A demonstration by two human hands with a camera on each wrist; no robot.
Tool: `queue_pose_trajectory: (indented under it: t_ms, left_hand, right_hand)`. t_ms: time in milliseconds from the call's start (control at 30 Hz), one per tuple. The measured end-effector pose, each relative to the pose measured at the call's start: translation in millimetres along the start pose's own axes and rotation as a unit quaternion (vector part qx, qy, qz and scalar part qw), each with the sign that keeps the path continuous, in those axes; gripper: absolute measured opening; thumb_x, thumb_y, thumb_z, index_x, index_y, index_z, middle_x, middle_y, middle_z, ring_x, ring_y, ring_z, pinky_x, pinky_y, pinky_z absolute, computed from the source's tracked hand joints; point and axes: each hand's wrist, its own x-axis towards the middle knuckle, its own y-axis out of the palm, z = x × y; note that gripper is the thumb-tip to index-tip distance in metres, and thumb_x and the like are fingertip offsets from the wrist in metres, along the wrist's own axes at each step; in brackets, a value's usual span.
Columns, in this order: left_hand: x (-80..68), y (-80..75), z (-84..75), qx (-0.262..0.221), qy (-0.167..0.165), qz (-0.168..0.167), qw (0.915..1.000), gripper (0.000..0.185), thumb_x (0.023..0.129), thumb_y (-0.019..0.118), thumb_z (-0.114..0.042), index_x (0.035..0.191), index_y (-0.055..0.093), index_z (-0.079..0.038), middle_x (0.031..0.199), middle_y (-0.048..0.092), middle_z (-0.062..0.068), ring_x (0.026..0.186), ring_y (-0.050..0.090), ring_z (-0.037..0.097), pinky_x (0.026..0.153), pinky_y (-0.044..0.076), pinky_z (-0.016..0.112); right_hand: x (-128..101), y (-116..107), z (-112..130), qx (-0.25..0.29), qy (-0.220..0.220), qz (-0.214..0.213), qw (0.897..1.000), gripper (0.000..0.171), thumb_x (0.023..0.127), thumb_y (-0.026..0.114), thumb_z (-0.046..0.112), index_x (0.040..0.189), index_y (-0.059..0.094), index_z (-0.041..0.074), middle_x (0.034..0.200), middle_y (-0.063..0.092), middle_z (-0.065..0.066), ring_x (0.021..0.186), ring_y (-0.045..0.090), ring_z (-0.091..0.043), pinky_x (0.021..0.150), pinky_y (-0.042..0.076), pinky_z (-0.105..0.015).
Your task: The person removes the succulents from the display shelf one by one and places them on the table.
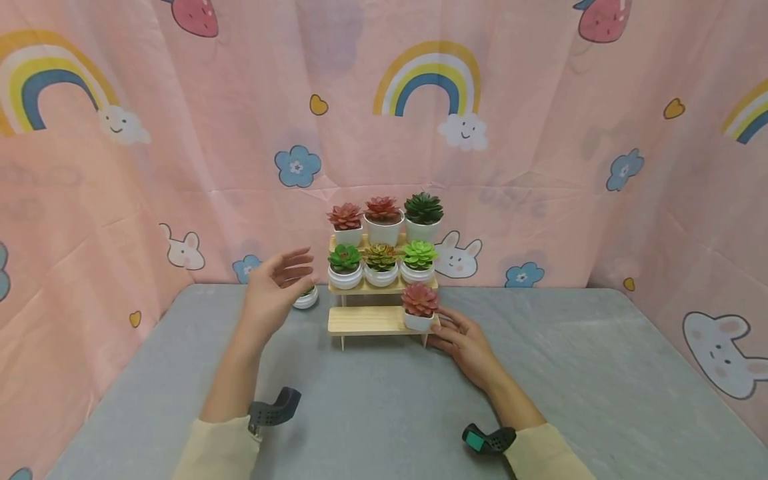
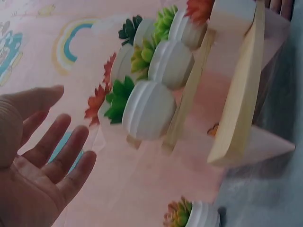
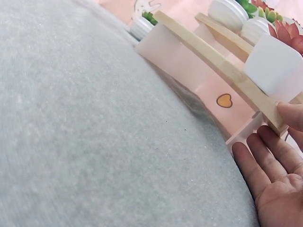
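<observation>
So at this point we were looking at what seemed to be the shelf-filling stage of lining little potted plants up on a stepped wooden rack (image 1: 366,321). Going left to right: the left hand (image 1: 277,283) was up off the worktop (image 1: 372,407), fingers spread and relaxed, palm facing the rack, gripping nothing. Just past its fingertips sat a small white pot with a green plant (image 1: 307,297), on the worktop beside the rack's left end and partly hidden by the hand in the head view. The wrist view showed the palm wide open too, with that pot (image 2: 196,215) down low and apart from it.

The top and middle steps each had three pots. The bottom step had only one, the red plant in a white pot (image 1: 419,307), at its right end.

The right hand (image 1: 462,340) lay low on the worktop at the rack's right front corner, fingers mostly straight, tips touching the edge of the bottom step just beside that red plant's pot. It wasn't curled round anything as far as we could tell.

Our guess for the next move: the left hand would need to drop and close round the loose green one, then lift it over the step edge into the bare stretch of the bottom step without bumping the middle row.
</observation>
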Motion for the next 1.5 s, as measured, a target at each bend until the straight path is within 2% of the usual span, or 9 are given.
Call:
queue_pose_trajectory:
  t_ms: [267, 500, 700, 800, 967, 1133, 1267, 1367, 1500]
  left_hand:
    - [-8.0, 28.1, -8.2, -0.048, 0.031, 0.098, 0.9935, 0.048, 0.090, 0.077, -0.012, 0.135, 0.061, -0.007, 0.133, 0.066, 0.014, 0.123, 0.064, 0.030, 0.107, 0.053, 0.048]
    - [-10.7, 65.9, -0.8, -0.060, 0.029, 0.171, 0.9829, 0.049, 0.089, 0.077, -0.013, 0.136, 0.062, -0.012, 0.138, 0.064, 0.012, 0.128, 0.062, 0.033, 0.106, 0.054, 0.050]
    - [-10.5, 98.2, 12.5, -0.075, 0.032, 0.183, 0.9798, 0.058, 0.086, 0.079, -0.010, 0.141, 0.058, -0.011, 0.143, 0.060, 0.014, 0.130, 0.059, 0.036, 0.109, 0.050, 0.055]
    - [-10.5, 111.1, 18.6, -0.077, 0.041, 0.200, 0.9759, 0.062, 0.086, 0.080, -0.009, 0.143, 0.056, -0.012, 0.145, 0.059, 0.012, 0.131, 0.058, 0.036, 0.109, 0.049, 0.056]
    - [-9.2, 124.6, 23.0, -0.056, 0.058, 0.232, 0.9693, 0.070, 0.087, 0.080, -0.013, 0.149, 0.049, -0.020, 0.149, 0.056, 0.006, 0.133, 0.057, 0.028, 0.115, 0.046, 0.049]
    - [-8.4, 133.5, 23.5, -0.055, 0.042, 0.230, 0.9706, 0.071, 0.087, 0.081, -0.014, 0.149, 0.049, -0.026, 0.149, 0.056, 0.001, 0.135, 0.057, 0.022, 0.114, 0.047, 0.044]
    - [-10.4, 141.6, 22.6, -0.067, 0.048, 0.221, 0.9719, 0.069, 0.087, 0.080, -0.013, 0.148, 0.050, -0.027, 0.149, 0.055, 0.000, 0.133, 0.058, 0.021, 0.112, 0.049, 0.044]
    - [-12.0, 147.5, 22.1, -0.075, 0.055, 0.199, 0.9756, 0.064, 0.088, 0.079, -0.011, 0.145, 0.054, -0.026, 0.144, 0.059, 0.001, 0.127, 0.061, 0.021, 0.108, 0.052, 0.044]
    - [-13.7, 154.6, 23.6, -0.077, 0.049, 0.154, 0.9838, 0.055, 0.087, 0.079, -0.007, 0.136, 0.061, -0.021, 0.135, 0.065, 0.002, 0.120, 0.065, 0.021, 0.104, 0.055, 0.043]
  right_hand:
    - [1, 1, -1, -0.004, 0.000, 0.001, 1.000, 0.057, 0.104, 0.052, 0.010, 0.155, 0.031, -0.001, 0.155, 0.040, -0.031, 0.126, 0.058, -0.014, 0.104, 0.055, -0.034]
    - [2, 0, -1, 0.004, -0.003, 0.001, 1.000, 0.057, 0.104, 0.051, 0.008, 0.155, 0.030, -0.003, 0.155, 0.039, -0.033, 0.120, 0.060, -0.007, 0.104, 0.056, -0.034]
    - [2, -2, 0, 0.006, -0.009, 0.011, 1.000, 0.058, 0.104, 0.052, 0.011, 0.155, 0.029, -0.003, 0.155, 0.039, -0.032, 0.117, 0.062, -0.003, 0.102, 0.056, -0.030]
    - [2, -2, 0, 0.008, -0.012, 0.013, 1.000, 0.057, 0.104, 0.052, 0.010, 0.155, 0.030, -0.003, 0.154, 0.040, -0.032, 0.114, 0.063, -0.002, 0.101, 0.057, -0.029]
    - [1, -2, -2, 0.008, -0.017, 0.014, 1.000, 0.056, 0.104, 0.052, 0.010, 0.155, 0.030, -0.004, 0.152, 0.043, -0.032, 0.112, 0.064, 0.000, 0.100, 0.057, -0.028]
    - [1, -3, -2, 0.010, -0.019, 0.016, 1.000, 0.057, 0.104, 0.052, 0.010, 0.155, 0.030, -0.004, 0.151, 0.044, -0.031, 0.113, 0.064, 0.000, 0.100, 0.057, -0.029]
    - [1, -4, -3, 0.012, -0.020, 0.015, 1.000, 0.057, 0.104, 0.052, 0.010, 0.155, 0.031, -0.004, 0.151, 0.045, -0.029, 0.113, 0.064, 0.000, 0.100, 0.057, -0.030]
    - [2, -4, -3, 0.014, -0.018, 0.013, 1.000, 0.057, 0.104, 0.052, 0.009, 0.155, 0.030, -0.004, 0.152, 0.044, -0.029, 0.112, 0.064, -0.001, 0.100, 0.057, -0.030]
    - [2, -4, -2, 0.016, -0.015, 0.017, 1.000, 0.058, 0.104, 0.052, 0.010, 0.155, 0.029, -0.004, 0.154, 0.041, -0.031, 0.113, 0.064, 0.000, 0.102, 0.057, -0.032]
